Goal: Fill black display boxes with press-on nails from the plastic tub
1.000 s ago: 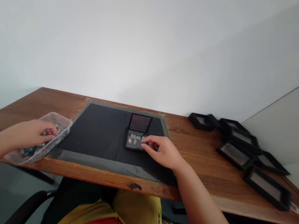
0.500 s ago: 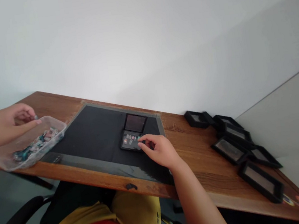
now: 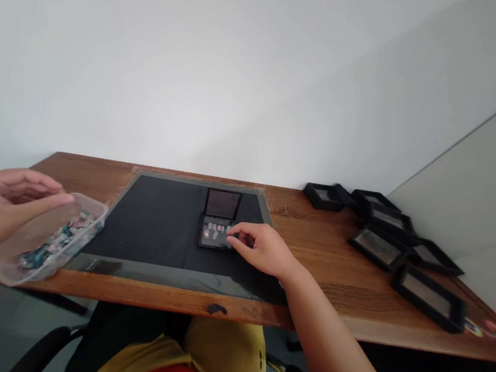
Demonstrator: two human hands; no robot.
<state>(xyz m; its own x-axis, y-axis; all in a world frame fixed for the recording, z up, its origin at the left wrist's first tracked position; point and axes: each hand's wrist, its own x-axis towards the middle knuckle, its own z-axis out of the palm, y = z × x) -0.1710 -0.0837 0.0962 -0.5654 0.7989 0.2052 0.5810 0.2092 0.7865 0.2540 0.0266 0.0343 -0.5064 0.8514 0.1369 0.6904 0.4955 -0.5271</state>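
A small black case (image 3: pixel 205 242) lies on the black mat with its lid (image 3: pixel 221 203) raised. Several small rounded pieces (image 3: pixel 214 228), pale, pinkish and grey, sit in its base. My right hand (image 3: pixel 262 250) reaches over the case's right side, thumb and fingers pinched at its inner edge; what they grip, if anything, is hidden. On the left, a clear plastic tub (image 3: pixel 7 278) holds a heap of teal, pink and white small items (image 3: pixel 59 240). Above the tub's far rim, my left hand (image 3: pixel 19 196) has thumb and fingers drawn together, with anything between them too small to name.
A black mat (image 3: pixel 152 224) is fixed with clear tape to the wooden table (image 3: pixel 309 245). Several black frame-like boxes with clear windows (image 3: pixel 379 247) are spread on the right. Round stickers (image 3: pixel 473 327) are near the right end. A white wall stands behind.
My left hand has shifted slightly left and up; the small greyish piece at its fingertips no longer shows clearly. My right hand stays at the case.
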